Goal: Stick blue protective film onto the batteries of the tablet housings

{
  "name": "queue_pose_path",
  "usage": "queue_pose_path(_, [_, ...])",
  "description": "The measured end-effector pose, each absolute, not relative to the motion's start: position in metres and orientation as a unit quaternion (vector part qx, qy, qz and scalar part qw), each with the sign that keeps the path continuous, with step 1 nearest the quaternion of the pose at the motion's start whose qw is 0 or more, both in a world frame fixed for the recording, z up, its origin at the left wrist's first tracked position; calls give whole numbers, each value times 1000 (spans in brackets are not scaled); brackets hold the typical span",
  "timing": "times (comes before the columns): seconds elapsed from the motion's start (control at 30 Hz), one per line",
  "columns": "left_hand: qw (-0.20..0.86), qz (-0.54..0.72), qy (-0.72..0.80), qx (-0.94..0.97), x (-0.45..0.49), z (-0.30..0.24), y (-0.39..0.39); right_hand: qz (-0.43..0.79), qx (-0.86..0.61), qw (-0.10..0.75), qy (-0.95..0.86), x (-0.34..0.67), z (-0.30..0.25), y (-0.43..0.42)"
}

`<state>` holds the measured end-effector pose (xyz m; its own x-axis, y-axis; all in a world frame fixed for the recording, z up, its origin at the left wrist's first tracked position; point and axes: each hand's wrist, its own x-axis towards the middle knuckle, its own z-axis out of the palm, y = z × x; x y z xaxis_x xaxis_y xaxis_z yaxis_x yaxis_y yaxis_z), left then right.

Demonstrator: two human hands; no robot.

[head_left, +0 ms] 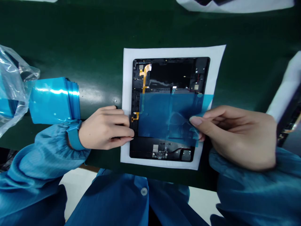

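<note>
An opened tablet (pixel 174 73) with black insides and orange flex cables lies on a white sheet (pixel 162 52). Over its middle part spreads a translucent blue film (pixel 155 116), its right end reaching past the tablet's edge. My right hand (pixel 237 135) pinches the film's right side between thumb and fingers; that side looks slightly bent. At the tablet's left edge, my left hand (pixel 105 128) is closed, fingers curled and fingertips against the edge. Whatever may be between those fingertips is hidden.
A stack of blue films (pixel 51 100) lies to the left, beside a clear plastic bag (pixel 14 84) with more blue pieces. Another device (pixel 290 116) on white wrapping stands at the right edge. White-wrapped items (pixel 237 6) lie at the back of the green table (pixel 94 34).
</note>
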<state>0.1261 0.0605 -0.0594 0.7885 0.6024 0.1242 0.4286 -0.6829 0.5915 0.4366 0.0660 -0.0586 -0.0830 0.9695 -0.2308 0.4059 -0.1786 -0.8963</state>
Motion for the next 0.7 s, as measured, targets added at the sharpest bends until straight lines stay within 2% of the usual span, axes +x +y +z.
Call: queue_pose_path(0.7, [285, 155, 283, 903, 124, -61, 59, 469, -598, 301, -575, 432, -56, 68])
